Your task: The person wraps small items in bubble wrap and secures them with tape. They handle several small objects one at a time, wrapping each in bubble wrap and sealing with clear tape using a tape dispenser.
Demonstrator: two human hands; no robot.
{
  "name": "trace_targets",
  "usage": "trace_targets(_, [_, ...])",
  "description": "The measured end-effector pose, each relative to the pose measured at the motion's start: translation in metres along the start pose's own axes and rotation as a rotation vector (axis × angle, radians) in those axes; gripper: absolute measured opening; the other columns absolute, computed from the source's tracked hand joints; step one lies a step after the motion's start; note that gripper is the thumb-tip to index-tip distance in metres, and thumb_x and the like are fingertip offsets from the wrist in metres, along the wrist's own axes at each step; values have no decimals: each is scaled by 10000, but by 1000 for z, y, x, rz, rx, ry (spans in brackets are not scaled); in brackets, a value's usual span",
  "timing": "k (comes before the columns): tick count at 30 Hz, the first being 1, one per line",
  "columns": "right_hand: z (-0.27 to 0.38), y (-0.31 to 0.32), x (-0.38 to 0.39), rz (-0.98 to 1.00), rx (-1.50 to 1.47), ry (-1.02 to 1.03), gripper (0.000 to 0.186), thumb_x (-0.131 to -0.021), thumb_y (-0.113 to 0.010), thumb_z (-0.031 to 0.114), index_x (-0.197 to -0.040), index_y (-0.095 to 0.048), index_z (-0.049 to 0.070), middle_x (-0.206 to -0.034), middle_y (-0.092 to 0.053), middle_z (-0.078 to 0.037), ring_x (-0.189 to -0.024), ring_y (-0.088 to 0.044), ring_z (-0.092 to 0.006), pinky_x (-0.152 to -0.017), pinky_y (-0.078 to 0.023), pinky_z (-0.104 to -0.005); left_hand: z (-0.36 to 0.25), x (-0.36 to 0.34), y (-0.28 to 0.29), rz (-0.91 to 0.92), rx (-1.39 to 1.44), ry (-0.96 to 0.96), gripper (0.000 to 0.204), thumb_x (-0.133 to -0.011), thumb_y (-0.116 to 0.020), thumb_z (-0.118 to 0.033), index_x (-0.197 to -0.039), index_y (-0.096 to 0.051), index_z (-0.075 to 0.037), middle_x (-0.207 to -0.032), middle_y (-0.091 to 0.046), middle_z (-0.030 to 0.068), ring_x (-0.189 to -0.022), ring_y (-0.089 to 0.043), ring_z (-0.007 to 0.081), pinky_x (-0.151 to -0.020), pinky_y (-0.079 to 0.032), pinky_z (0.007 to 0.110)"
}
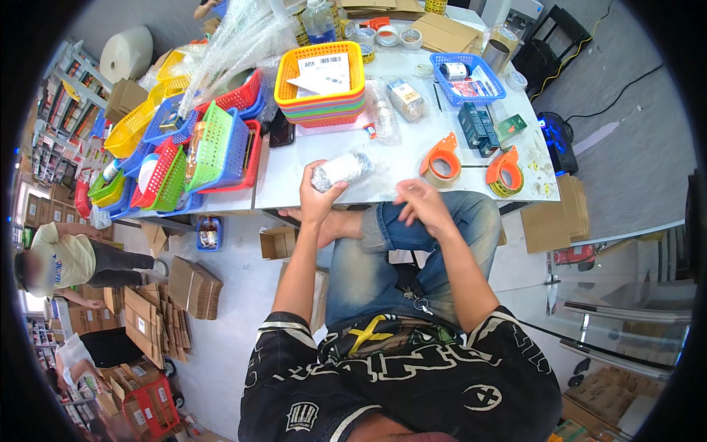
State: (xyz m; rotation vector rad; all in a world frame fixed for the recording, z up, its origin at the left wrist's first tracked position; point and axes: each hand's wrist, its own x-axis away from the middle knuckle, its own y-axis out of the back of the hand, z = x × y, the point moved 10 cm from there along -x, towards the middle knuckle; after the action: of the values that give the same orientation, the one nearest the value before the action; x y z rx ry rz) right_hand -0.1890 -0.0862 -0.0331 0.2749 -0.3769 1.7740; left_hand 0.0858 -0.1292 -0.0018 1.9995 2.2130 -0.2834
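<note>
My left hand (315,190) grips a small bubble-wrapped cylinder (344,168) at the table's front edge. My right hand (417,200) is raised a short way right of the bundle, fingers loosely apart and holding nothing. Just beyond it are two orange tape dispensers with tape rolls, one (440,159) nearer and one (504,174) farther right. Another bubble-wrapped bundle (383,118) and a wrapped box (406,101) lie behind, along with small dark green boxes (475,129).
Colored baskets (215,144) crowd the table's left; stacked baskets (318,110), a blue basket (490,94) and a phone (282,129) sit farther back. Flattened cartons (193,287) are on the floor. A person in a pale shirt (66,254) stands at left; another person (81,357) is below.
</note>
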Motion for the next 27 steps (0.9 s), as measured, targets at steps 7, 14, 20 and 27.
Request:
trace_targets(7, [46,-21,-16,-164,-16,369,780,-909,-826,264,-1543,-454,5,-1181,-700,-149,-709,-674,-142,-586,-561,-286,-8,39,-65,154,129,-243,912,-731,-969,-394,-1422,-507,-20,-1451,-582,156,-1342,-561,295,-1126,-438,428])
trace_targets(14, [72,-24,-9,-71,402,621,783,-823,-875,250,-1494,-545,17,-1111,-720,-109,-818,-633,-138,-730,-530,-292,-14,35,-74,258,-237,-136,1149,-746,-943,-303,-1651,-296,-17,-1529,-531,215,-1388,-553,324,-1102,-476,458])
trace_targets(20, [130,-18,19,-416,779,699,589,-828,-858,422,-1184,-722,-28,-941,-702,-162,-771,-665,-278,-702,-521,-397,-32,37,-81,181,-396,-165,940,-801,-879,-176,-1595,-397,-35,-1498,-541,214,-1369,-563,353,-1079,-500,455])
trace_targets(27, [132,-6,0,-370,747,486,467,-841,-804,351,-1107,-739,-26,-846,-704,-181,-767,-686,-336,-725,-533,-445,-64,34,-85,119,-274,-298,690,-838,-839,-114,-1471,-577,-37,-1403,-615,180,-1234,-637,287,-958,-544,400])
